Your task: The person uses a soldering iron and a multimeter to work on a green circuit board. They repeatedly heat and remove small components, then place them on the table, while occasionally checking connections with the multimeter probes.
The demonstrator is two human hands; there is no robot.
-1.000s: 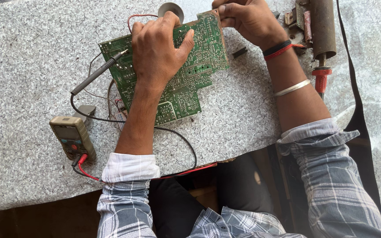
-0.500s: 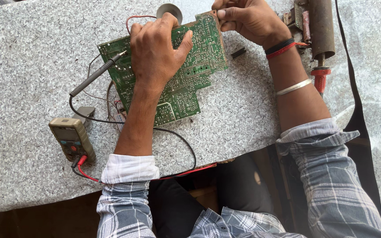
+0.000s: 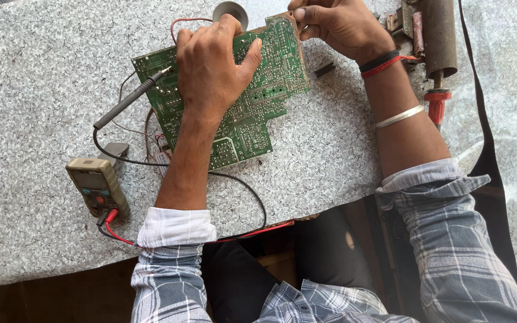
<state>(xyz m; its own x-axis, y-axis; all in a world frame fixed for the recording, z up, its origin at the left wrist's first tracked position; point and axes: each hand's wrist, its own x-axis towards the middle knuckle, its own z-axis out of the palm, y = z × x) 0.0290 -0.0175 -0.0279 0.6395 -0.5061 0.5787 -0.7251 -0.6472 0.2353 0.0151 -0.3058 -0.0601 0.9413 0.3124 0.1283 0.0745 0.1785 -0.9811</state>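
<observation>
- The green circuit board [image 3: 243,104] lies flat on the speckled grey table [image 3: 37,60], solder side up; its long axis runs from the near left to the far right corner.
- The left hand [image 3: 210,72] lies on top of the board, palm down, fingers spread and bent a little; it presses the board and does not grip anything I can see.
- The right hand [image 3: 336,24] is at the far right corner of the board, fingers curled closed and pinching the board's edge there. So both hands touch the board, the left one over its middle, the right one at its end.
- A black test probe [image 3: 130,101] rests with its tip on the left part of the board, just beside the left hand; no hand holds it.
- Its black lead runs to a small multimeter [image 3: 97,186] that lies nearer the person, well apart from the board.
- To the right of the right wrist lies a red-handled tool [image 3: 437,104], untouched.
</observation>
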